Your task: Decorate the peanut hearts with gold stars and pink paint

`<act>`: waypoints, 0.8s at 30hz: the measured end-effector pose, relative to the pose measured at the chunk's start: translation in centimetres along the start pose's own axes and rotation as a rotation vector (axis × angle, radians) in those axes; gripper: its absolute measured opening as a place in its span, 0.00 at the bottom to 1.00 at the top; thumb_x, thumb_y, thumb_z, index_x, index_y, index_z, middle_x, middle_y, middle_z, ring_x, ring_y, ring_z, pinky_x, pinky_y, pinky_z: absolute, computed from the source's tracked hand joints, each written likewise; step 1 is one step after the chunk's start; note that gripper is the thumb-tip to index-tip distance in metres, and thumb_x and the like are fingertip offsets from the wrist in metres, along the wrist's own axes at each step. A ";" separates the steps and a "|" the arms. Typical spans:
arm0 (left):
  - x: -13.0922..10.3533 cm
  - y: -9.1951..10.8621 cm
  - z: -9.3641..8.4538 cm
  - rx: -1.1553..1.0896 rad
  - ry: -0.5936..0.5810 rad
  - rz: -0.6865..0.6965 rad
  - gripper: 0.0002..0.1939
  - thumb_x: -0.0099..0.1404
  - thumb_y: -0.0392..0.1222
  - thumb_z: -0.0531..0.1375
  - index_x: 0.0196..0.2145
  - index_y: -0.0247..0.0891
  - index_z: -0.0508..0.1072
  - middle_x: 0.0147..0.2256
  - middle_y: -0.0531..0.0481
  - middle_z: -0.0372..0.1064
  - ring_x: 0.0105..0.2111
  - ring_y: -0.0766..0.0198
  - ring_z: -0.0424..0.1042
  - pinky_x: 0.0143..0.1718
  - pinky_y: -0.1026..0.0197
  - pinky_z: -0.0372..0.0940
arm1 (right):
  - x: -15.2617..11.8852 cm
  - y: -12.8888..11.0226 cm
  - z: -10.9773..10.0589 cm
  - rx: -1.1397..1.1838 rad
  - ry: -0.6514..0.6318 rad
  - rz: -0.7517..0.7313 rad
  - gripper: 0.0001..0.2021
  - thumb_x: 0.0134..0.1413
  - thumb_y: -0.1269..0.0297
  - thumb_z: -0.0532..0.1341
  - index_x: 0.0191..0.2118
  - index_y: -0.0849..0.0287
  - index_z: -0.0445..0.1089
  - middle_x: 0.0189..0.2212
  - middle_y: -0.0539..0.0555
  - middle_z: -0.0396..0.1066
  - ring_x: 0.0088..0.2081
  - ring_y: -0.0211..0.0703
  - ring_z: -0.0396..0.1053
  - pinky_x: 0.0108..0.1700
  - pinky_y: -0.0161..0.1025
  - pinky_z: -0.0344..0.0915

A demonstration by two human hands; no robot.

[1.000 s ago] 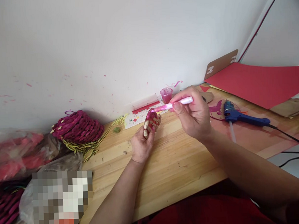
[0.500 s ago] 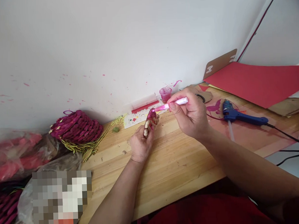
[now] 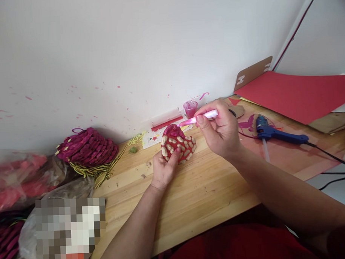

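Between thumb and fingers, my left hand (image 3: 164,167) grips a red piece covered with peanuts (image 3: 187,146), its face turned up toward the camera. The upper left part of that piece is painted magenta. My right hand (image 3: 222,129) holds a white brush (image 3: 210,114) with a pink-stained front end, its tip at the magenta area; whether it touches is hard to tell. Behind them, against the wall, stands a clear cup stained with pink paint (image 3: 190,108).
A magenta bundle with yellow yarn (image 3: 89,147) lies at the left near plastic bags (image 3: 24,176). To the right are a blue glue gun (image 3: 283,135) with a black cable and red sheets (image 3: 295,95). A star-sticker sheet (image 3: 153,139) lies by the wall.
My left hand has turned the peanut-covered piece from nearly edge-on to face-up, showing its red base. My right hand keeps nearly the same place, with the brush tip slightly lower.
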State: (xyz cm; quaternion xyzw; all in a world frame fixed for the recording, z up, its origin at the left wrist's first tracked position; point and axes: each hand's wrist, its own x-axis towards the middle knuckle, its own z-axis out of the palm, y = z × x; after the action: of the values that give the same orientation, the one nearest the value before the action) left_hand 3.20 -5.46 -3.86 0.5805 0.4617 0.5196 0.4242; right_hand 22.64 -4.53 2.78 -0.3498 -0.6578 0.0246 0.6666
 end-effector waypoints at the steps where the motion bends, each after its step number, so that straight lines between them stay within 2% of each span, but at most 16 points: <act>1: 0.0 0.1 0.0 0.004 0.005 -0.004 0.16 0.59 0.53 0.71 0.32 0.35 0.81 0.32 0.46 0.80 0.31 0.60 0.75 0.39 0.59 0.72 | 0.0 -0.1 0.0 -0.042 -0.009 -0.023 0.03 0.68 0.60 0.61 0.40 0.50 0.70 0.35 0.53 0.76 0.39 0.50 0.73 0.48 0.54 0.67; 10: -0.3 0.5 0.1 0.142 -0.004 0.057 0.15 0.61 0.49 0.68 0.25 0.36 0.76 0.23 0.52 0.71 0.23 0.65 0.65 0.28 0.63 0.64 | -0.4 -0.3 0.6 -0.189 -0.098 -0.146 0.02 0.66 0.65 0.62 0.39 0.51 0.69 0.34 0.50 0.79 0.39 0.48 0.74 0.46 0.50 0.62; 14: -0.3 0.6 0.1 0.146 0.015 0.061 0.13 0.60 0.49 0.68 0.28 0.35 0.78 0.25 0.50 0.75 0.25 0.64 0.68 0.30 0.63 0.66 | -0.4 -0.2 0.5 -0.276 -0.086 -0.240 0.02 0.64 0.66 0.63 0.39 0.52 0.69 0.32 0.50 0.79 0.39 0.49 0.74 0.48 0.51 0.59; 20: -0.2 0.7 0.1 0.080 0.011 -0.007 0.15 0.58 0.51 0.69 0.29 0.35 0.79 0.28 0.48 0.78 0.26 0.62 0.72 0.32 0.61 0.69 | -0.3 -0.1 0.5 -0.185 -0.113 -0.175 0.01 0.65 0.64 0.62 0.39 0.51 0.70 0.34 0.50 0.80 0.39 0.48 0.74 0.46 0.49 0.61; 24: -0.2 0.8 0.1 0.028 0.016 -0.047 0.16 0.55 0.53 0.72 0.28 0.35 0.80 0.27 0.47 0.79 0.27 0.60 0.74 0.33 0.60 0.71 | -0.5 0.3 0.7 -0.246 -0.133 -0.205 0.02 0.64 0.66 0.62 0.39 0.51 0.70 0.34 0.50 0.80 0.40 0.48 0.74 0.47 0.50 0.60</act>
State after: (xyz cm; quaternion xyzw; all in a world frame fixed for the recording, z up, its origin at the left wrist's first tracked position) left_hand 3.40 -5.80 -3.15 0.5711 0.4860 0.5076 0.4244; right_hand 22.08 -4.27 2.09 -0.3574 -0.7308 -0.1008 0.5728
